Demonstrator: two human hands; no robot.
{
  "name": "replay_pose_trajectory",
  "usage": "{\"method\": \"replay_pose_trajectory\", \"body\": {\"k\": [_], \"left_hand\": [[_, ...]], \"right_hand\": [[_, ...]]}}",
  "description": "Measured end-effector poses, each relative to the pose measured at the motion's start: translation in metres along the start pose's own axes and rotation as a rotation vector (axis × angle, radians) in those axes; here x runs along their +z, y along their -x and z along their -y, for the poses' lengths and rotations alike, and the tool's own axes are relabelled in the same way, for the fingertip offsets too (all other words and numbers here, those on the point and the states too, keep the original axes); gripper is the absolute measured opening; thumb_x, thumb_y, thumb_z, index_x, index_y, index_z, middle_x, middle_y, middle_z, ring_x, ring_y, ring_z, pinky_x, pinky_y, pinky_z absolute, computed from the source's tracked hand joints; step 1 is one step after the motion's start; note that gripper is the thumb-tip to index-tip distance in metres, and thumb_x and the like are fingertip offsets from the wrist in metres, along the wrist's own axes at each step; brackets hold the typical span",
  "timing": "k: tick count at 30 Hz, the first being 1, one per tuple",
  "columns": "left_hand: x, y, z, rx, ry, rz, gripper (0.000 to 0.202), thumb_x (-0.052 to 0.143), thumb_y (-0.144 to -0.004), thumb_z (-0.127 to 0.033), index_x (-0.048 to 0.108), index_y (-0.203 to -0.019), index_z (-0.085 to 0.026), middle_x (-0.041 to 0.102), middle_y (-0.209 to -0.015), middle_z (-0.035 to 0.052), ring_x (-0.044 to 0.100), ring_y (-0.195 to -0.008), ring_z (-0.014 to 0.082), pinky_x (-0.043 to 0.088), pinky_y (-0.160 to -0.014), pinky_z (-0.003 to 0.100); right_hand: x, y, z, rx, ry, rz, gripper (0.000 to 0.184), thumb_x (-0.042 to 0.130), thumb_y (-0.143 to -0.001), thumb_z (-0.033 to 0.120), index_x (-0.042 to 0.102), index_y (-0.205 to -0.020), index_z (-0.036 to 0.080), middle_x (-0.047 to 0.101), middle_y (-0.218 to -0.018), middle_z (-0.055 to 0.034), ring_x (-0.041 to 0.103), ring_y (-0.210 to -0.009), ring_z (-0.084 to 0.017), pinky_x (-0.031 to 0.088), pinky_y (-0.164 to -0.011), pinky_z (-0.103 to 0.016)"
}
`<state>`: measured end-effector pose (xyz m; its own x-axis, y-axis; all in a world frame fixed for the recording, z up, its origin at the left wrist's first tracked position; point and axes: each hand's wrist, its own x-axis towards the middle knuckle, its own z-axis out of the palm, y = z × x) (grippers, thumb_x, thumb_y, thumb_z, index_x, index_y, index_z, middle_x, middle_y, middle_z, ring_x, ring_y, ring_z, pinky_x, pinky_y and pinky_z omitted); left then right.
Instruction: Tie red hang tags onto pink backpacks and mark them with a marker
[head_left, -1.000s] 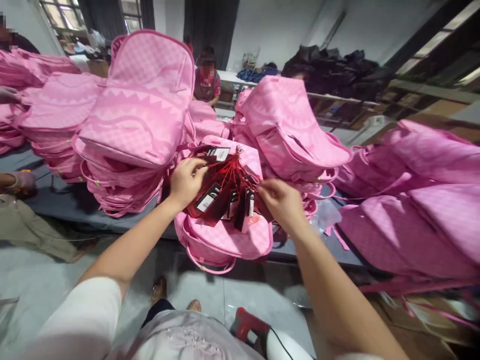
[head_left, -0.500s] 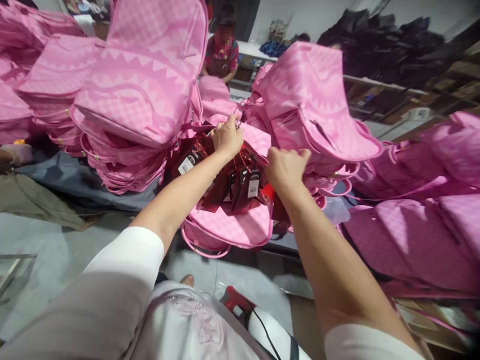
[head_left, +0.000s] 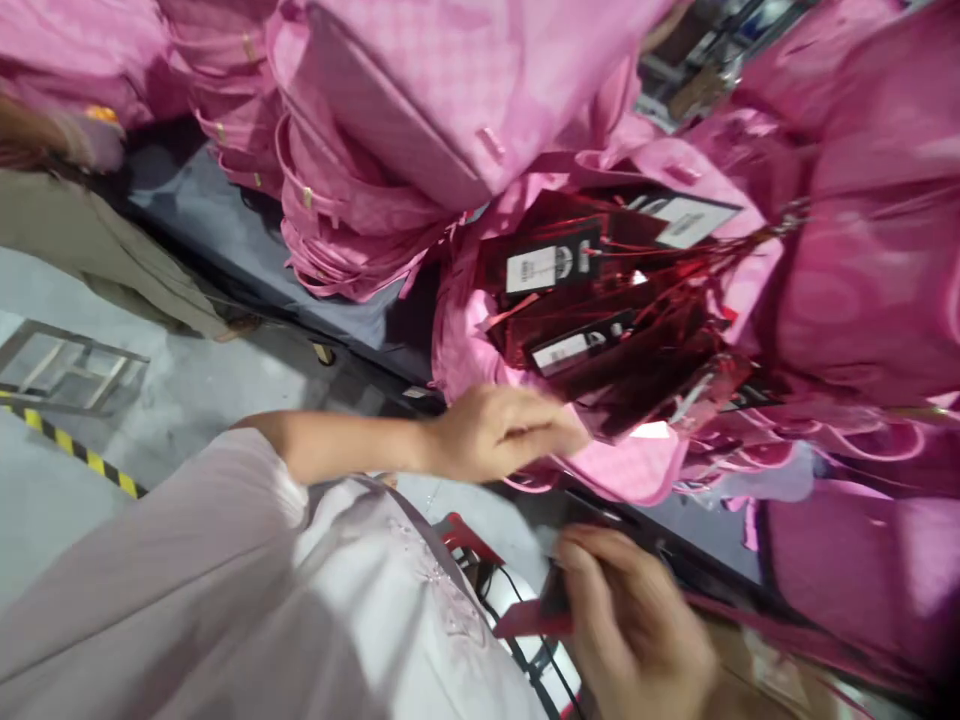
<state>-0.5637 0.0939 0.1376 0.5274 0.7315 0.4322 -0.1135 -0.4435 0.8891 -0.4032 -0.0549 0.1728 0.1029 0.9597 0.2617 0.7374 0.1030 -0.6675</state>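
Observation:
My left hand [head_left: 510, 432] is by the near edge of a pink backpack [head_left: 622, 465], fingers stretched to the right, with nothing visible in them. Lower down, my right hand [head_left: 637, 620] is closed around a small red and black object [head_left: 536, 618]; blur hides its exact kind. On the backpack lies a bunch of glossy dark red hang tags [head_left: 637, 375] on red strings. Black tags with white barcode labels [head_left: 531, 270] lie among them. The strings gather at the right, against another pink backpack [head_left: 877, 220].
Stacked pink backpacks [head_left: 420, 110] rise at the left and back, on a dark table [head_left: 337, 325]. Another person's arm [head_left: 82, 138] shows at the far left. Below me is a red and white item [head_left: 469, 540] with a black cord. A metal frame [head_left: 71, 365] stands on the floor.
Both hands have come away from the tags toward my body. The right hand has dropped low with the red and black object. The view has turned, and the tags lie spread out more visibly.

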Motion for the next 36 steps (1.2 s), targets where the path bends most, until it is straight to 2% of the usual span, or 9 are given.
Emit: {"method": "replay_pose_trajectory", "body": {"k": [3,7,10,14,18,22,24,31,36], "left_hand": [[-0.009,0.076,0.045,-0.232,0.269,-0.051,0.027,0.057,-0.095,-0.035,0.073,-0.101,-0.014,0.074,-0.098,0.0087,0.069,-0.089,0.0162,0.052,-0.079,0.025],[-0.042,0.135,0.095,-0.551,0.510,-0.140,0.029,0.055,-0.095,-0.035,0.073,-0.102,-0.013,0.075,-0.096,0.0077,0.068,-0.081,0.0143,0.051,-0.071,0.022],[-0.065,0.164,0.128,-0.583,0.566,-0.231,0.022,0.059,-0.092,-0.031,0.073,-0.096,-0.014,0.074,-0.098,0.0066,0.069,-0.088,0.0149,0.052,-0.077,0.023],[-0.081,0.187,0.167,-0.583,0.486,-0.276,0.013,0.064,-0.089,-0.027,0.071,-0.086,-0.016,0.074,-0.090,0.0033,0.069,-0.088,0.0145,0.051,-0.083,0.023],[-0.096,0.187,0.203,-0.637,0.393,-0.229,0.019,0.054,-0.095,-0.028,0.070,-0.089,-0.019,0.074,-0.083,-0.0007,0.067,-0.077,0.0114,0.049,-0.074,0.021],[-0.100,0.166,0.240,-0.630,0.171,-0.099,0.019,0.052,-0.095,-0.025,0.071,-0.092,-0.020,0.075,-0.089,0.0001,0.068,-0.083,0.0133,0.047,-0.076,0.023],[-0.095,0.151,0.256,-0.620,0.057,-0.028,0.020,0.052,-0.095,-0.025,0.072,-0.095,-0.022,0.076,-0.094,0.0008,0.069,-0.088,0.0151,0.047,-0.078,0.025],[-0.075,0.121,0.281,-0.627,-0.058,0.090,0.024,0.050,-0.095,-0.025,0.073,-0.102,-0.023,0.076,-0.101,0.0039,0.070,-0.096,0.0200,0.047,-0.075,0.027],[-0.067,0.113,0.283,-0.619,-0.022,0.116,0.025,0.051,-0.093,-0.023,0.073,-0.106,-0.023,0.075,-0.106,0.0040,0.069,-0.100,0.0211,0.048,-0.078,0.028]], "right_hand": [[0.089,-0.001,0.000,0.022,-0.072,0.139,0.010,0.061,-0.092,0.026,0.066,-0.085,0.022,0.068,-0.076,0.0000,0.063,-0.066,-0.013,0.047,-0.062,-0.023],[0.193,-0.006,-0.005,0.282,-0.209,0.120,0.017,0.062,-0.091,0.035,0.064,-0.082,0.020,0.066,-0.073,-0.0002,0.062,-0.066,-0.014,0.050,-0.063,-0.025],[0.241,-0.006,0.000,0.421,-0.239,0.147,0.022,0.065,-0.088,0.040,0.065,-0.082,0.019,0.066,-0.074,-0.0004,0.061,-0.066,-0.014,0.051,-0.063,-0.026],[0.280,-0.009,-0.002,0.565,-0.200,0.230,0.027,0.064,-0.088,0.045,0.065,-0.083,0.018,0.067,-0.071,-0.0012,0.061,-0.065,-0.015,0.051,-0.065,-0.028],[0.298,-0.025,-0.035,0.653,-0.040,0.192,0.033,0.066,-0.083,0.048,0.065,-0.096,0.018,0.072,-0.088,-0.0063,0.065,-0.080,-0.019,0.053,-0.079,-0.035],[0.302,-0.051,-0.079,0.695,0.048,-0.143,0.051,0.056,-0.082,0.049,0.048,-0.123,0.019,0.069,-0.095,-0.0053,0.064,-0.078,-0.017,0.053,-0.076,-0.034],[0.304,-0.059,-0.097,0.674,0.112,-0.266,0.056,0.050,-0.082,0.050,0.042,-0.128,0.020,0.066,-0.095,-0.0046,0.063,-0.077,-0.017,0.053,-0.076,-0.034],[0.297,-0.062,-0.138,0.840,0.131,-0.345,0.049,0.043,-0.078,0.057,0.052,-0.109,0.019,0.067,-0.099,-0.0101,0.066,-0.078,-0.019,0.054,-0.068,-0.033],[0.273,-0.064,-0.145,0.795,0.122,-0.409,0.041,0.049,-0.077,0.052,0.057,-0.099,0.018,0.070,-0.105,-0.0131,0.066,-0.075,-0.020,0.056,-0.067,-0.034]]}}
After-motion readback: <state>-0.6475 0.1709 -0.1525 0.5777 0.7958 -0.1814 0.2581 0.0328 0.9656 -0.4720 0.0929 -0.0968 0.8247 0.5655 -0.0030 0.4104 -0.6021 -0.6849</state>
